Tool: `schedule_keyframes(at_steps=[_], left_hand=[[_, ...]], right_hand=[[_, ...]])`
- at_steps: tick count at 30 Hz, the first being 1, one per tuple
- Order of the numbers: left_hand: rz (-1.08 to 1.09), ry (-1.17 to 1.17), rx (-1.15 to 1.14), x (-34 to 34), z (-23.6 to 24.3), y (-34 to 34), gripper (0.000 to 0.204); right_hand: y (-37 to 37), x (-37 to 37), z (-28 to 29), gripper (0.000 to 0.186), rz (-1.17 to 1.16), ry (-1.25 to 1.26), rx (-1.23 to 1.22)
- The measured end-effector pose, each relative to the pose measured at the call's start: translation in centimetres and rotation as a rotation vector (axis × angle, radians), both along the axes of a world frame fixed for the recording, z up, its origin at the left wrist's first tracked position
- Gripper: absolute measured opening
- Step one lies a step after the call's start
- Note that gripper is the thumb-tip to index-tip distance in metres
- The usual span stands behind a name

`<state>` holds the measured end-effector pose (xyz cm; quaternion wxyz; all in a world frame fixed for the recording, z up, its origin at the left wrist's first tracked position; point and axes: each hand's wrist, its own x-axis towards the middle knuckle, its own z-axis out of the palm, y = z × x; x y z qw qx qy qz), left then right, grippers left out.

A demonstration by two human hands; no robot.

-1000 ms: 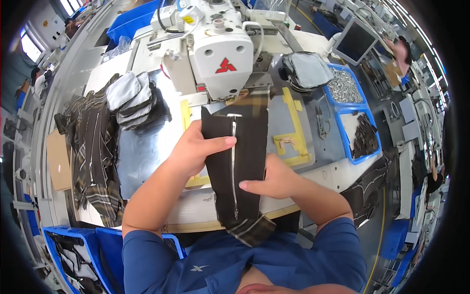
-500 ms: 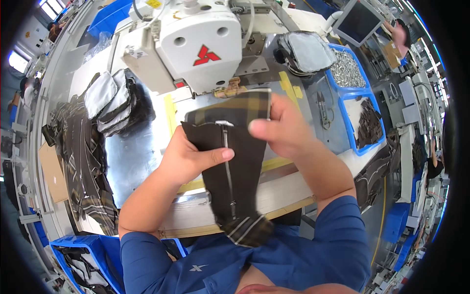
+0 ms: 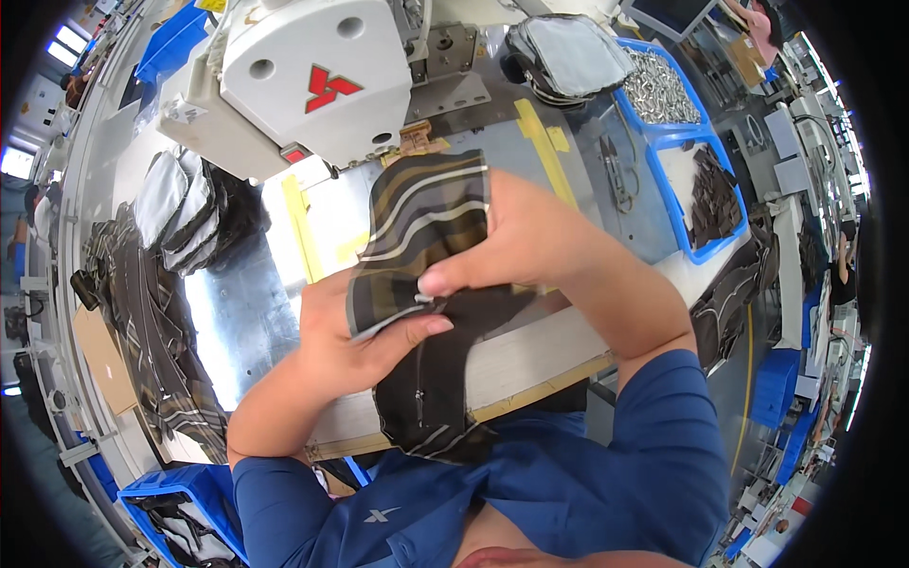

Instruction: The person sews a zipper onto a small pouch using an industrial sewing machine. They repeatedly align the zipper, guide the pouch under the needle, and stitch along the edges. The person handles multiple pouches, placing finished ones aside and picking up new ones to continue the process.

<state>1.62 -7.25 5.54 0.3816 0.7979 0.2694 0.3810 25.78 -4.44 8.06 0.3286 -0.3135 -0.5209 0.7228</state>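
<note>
White worktop extends beneath the left hand and right hand, both pinching the zippered plaid fabric panel between them, its dark end below and right of the left hand.

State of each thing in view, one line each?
Cloth piece: bent, rippled near the top
Left hand: gripping the cloth piece
Right hand: gripping it too
Zipper: partly hidden, open or closed unclear
Scissors: lying, blade opening unclear
Upper blue tray: filled with metal pieces
Lower blue tray: partly filled, dark strips
Monitor: visible screen dark
</note>
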Motion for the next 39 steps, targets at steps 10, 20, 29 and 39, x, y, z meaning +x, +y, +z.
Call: schedule_keyframes(at_steps=[10,20,29,39], left_hand=[[0.394,-0.063,1.091,-0.1,-1.2,0.2,0.038],[0.262,0.216,1.092,-1.0,0.4,-2.1,0.028],[0.189,0.248,1.288,-1.3,0.4,-2.5,0.026],[0.037,0.106,1.032,-1.2,0.8,-1.7,0.018]], right_hand=[[-1.9,-0.5,-0.1,0.037,-0.139,-0.286,0.514],[-2.4,-0.5,0.1,0.041,-0.110,-0.308,0.450],[-2.7,-0.9,0.3,0.033,-0.083,-0.313,0.416],[-3.2,-2.2,-0.1,0.046,-0.223,-0.013,0.239]])
